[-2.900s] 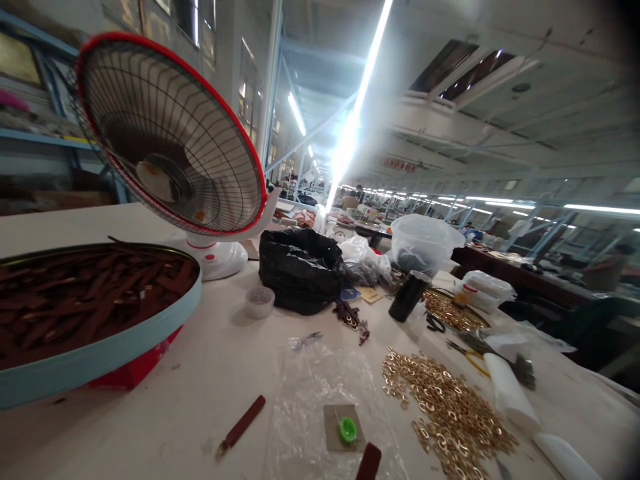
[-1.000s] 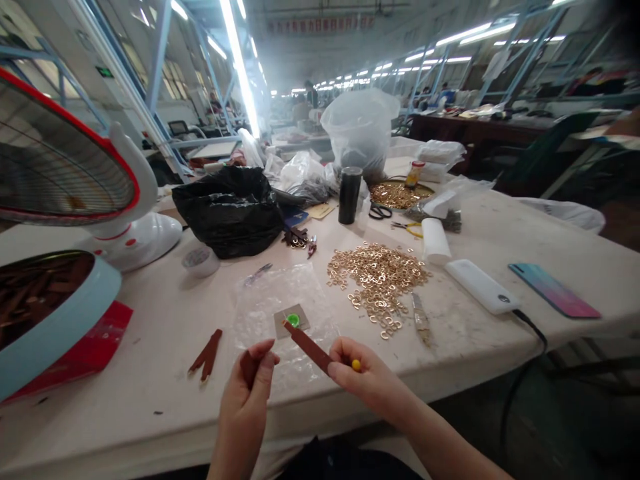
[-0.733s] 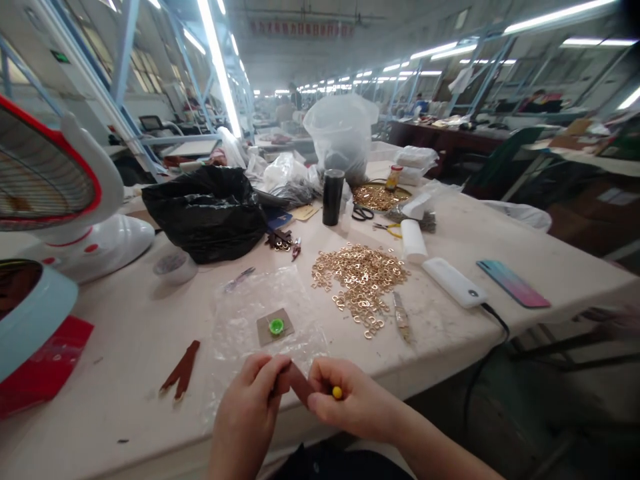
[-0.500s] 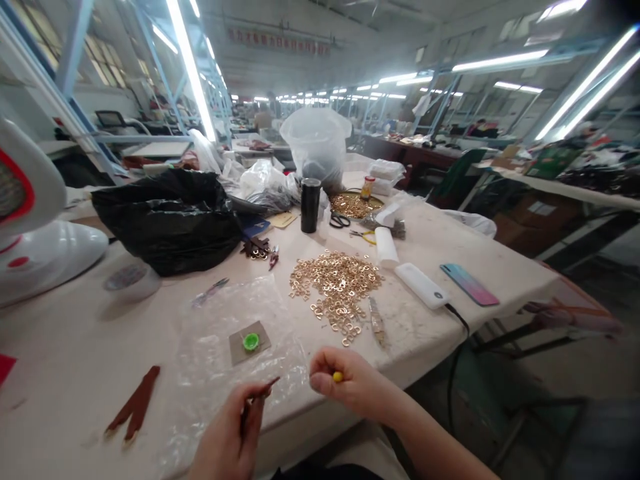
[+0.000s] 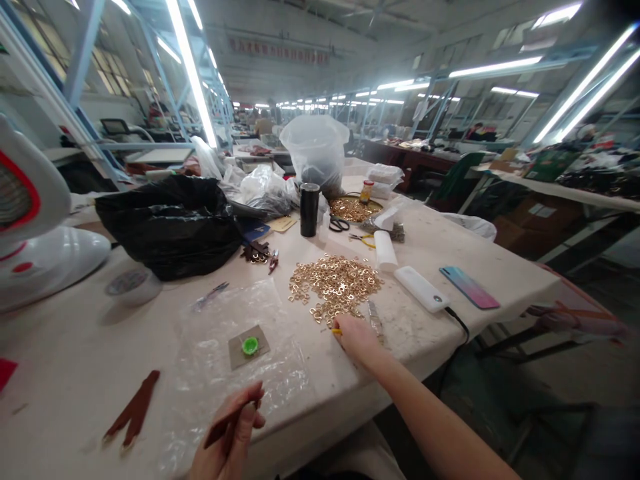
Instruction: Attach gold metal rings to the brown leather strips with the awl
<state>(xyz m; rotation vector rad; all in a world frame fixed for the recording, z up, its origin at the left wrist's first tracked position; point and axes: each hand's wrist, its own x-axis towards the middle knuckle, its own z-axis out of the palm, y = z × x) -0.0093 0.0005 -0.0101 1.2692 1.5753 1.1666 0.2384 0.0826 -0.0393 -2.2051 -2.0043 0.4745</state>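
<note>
My left hand (image 5: 231, 437) is at the table's near edge and grips a brown leather strip (image 5: 226, 423) that is folded over. My right hand (image 5: 356, 339) has reached forward to the near edge of a pile of gold metal rings (image 5: 336, 285); a small yellow-tipped tool (image 5: 337, 331) shows at its fingers. Whether it has a ring is hidden. A clear plastic sheet (image 5: 240, 360) lies between the hands, with a brown square carrying a green cap (image 5: 250, 345) on it.
Two brown strips (image 5: 133, 411) lie at the left. A black bag (image 5: 170, 223), a white fan base (image 5: 47, 260), a small tub (image 5: 133, 285), a black cup (image 5: 309, 209), a power bank (image 5: 420, 289) and a phone (image 5: 469, 287) stand further back.
The view swung down from the fan to the table. Both hands held the strip together, then parted: the left kept the strip, the right moved forward to the ring pile.
</note>
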